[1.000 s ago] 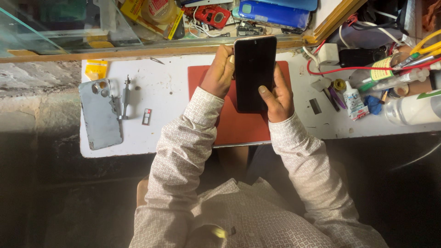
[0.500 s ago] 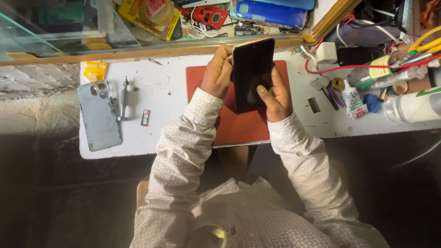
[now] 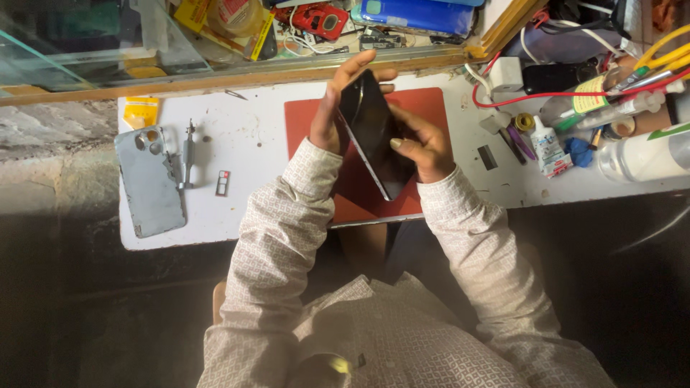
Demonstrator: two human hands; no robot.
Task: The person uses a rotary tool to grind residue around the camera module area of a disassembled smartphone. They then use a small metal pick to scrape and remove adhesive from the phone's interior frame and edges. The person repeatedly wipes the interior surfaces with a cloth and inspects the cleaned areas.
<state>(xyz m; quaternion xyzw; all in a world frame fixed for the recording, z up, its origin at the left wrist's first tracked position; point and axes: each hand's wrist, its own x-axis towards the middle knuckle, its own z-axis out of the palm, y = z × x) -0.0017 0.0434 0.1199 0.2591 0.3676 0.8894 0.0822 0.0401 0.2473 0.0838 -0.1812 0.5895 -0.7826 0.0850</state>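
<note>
I hold a black smartphone [image 3: 372,133] tilted on edge above a red work mat [image 3: 424,108] on the white table [image 3: 251,144]. My left hand [image 3: 334,104] grips the phone's left side and upper end, fingers stretched over its top. My right hand [image 3: 420,144] clasps the right side and lower half, thumb resting on the dark glass. The screen is dark.
A grey phone back cover [image 3: 149,181] lies at the table's left with a small metal tool [image 3: 188,154] and a tiny tray [image 3: 223,182] beside it. Glue bottles [image 3: 550,147], red wire [image 3: 532,97] and clutter crowd the right. A glass case [image 3: 86,43] stands behind.
The phone has turned from lying flat toward me to standing tilted on its edge. My left fingers have spread over its top and my right hand has shifted lower on it.
</note>
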